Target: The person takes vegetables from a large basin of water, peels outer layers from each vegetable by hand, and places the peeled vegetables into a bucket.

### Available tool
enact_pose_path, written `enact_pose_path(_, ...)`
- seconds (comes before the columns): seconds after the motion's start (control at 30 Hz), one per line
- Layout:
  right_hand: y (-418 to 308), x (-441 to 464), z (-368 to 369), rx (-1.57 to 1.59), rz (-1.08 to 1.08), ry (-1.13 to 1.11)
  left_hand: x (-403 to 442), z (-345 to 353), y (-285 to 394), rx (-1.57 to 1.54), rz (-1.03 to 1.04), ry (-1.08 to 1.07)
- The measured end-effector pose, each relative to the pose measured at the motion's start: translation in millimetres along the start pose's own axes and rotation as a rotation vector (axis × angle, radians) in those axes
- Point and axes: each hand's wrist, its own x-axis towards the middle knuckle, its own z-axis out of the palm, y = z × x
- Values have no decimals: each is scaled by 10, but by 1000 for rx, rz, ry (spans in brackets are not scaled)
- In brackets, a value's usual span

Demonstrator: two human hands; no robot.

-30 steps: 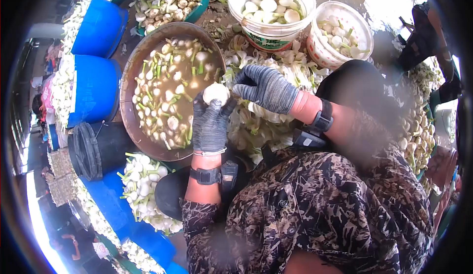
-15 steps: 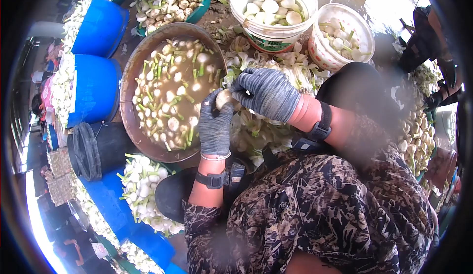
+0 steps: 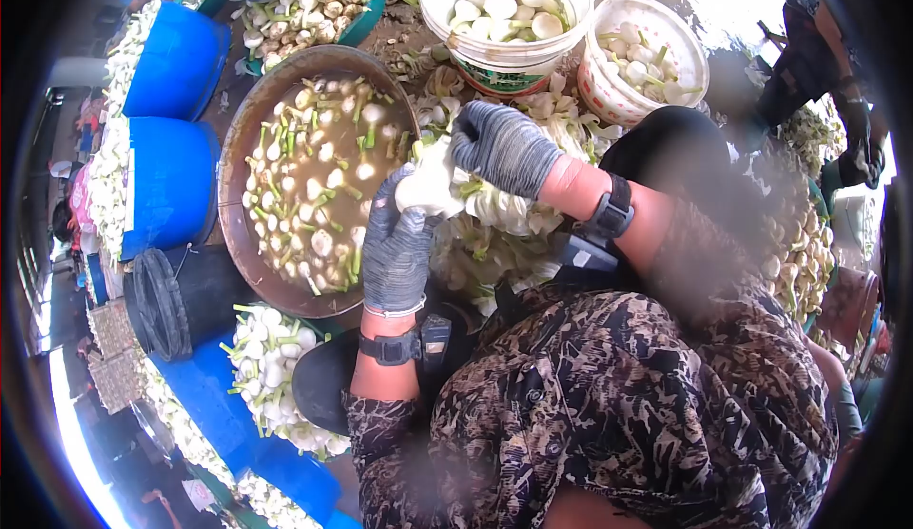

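Both my hands wear grey knit gloves. My left hand (image 3: 398, 244) is wrapped round the lower left of a white bulb (image 3: 428, 187) with a pale green top. At the bulb's upper right, my right hand (image 3: 504, 147) is closed with its fingertips pinched against the bulb's outer layer; whether a small tool is between them is hidden. Left of my hands stands a wide brown basin (image 3: 228, 201) of murky water with many small bulbs and green stems floating in it. Beneath my hands lies a heap of pale peeled layers (image 3: 490, 244).
Two white buckets (image 3: 506, 52) (image 3: 588, 82) of bulbs stand beyond my hands. Blue tubs (image 3: 171, 182) and a black bucket (image 3: 190, 296) line the left. Bulbs with stems (image 3: 271, 363) are piled by my knee. Another person's dark-clad limbs (image 3: 808, 63) show at right.
The bulb has turned, and more of its white surface and green top now shows. My right hand has moved slightly up and left. The whole view has shifted a little.
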Motion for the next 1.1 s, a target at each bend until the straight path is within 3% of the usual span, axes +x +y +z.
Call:
enact_pose_path(0.03, 49, 102, -4, -288, -98, 9, -4, -7, -12, -181, 25, -47)
enact_pose_path(0.1, 167, 100, -101, -390, 116, 60, 28, -31, 15, -233, -17, -41)
enact_pose_path(0.17, 64, 87, -215, -367, 128, 10, 40, 17, 141, -575, -43, -156)
enact_pose_path(0.23, -18, 48, -188, -135, -350, 242, 51, 16, 127, -599, -67, -110)
enact_pose_path(0.3, -255, -20, -229, -36, -505, 122, 79, -45, -14, -248, -86, 14)
enact_pose_path(0.37, -327, -47, -168, -85, -614, 75, 46, -8, -16, -270, -41, -46)
enact_pose_path(0.43, -364, -77, -164, -129, -619, 26, 51, 9, 26, 95, -13, -11)
enact_pose_path(0.57, -287, -63, -147, -318, -697, -78, 69, -13, 7, 334, 98, -19)
enact_pose_path(0.73, -281, -102, -66, -416, -649, -145, 30, 16, 83, 420, -13, -73)
enact_pose_path(0.83, -232, -119, -1, -365, -546, -156, 24, 61, 128, 648, -1, -106)
enact_pose_path(0.93, -182, -141, 74, -144, -220, -231, 50, 84, 103, 654, 29, -130)
enact_pose_path(1.1, -111, -124, 156, -7, 8, -320, 51, 45, -27, 756, 195, -159)
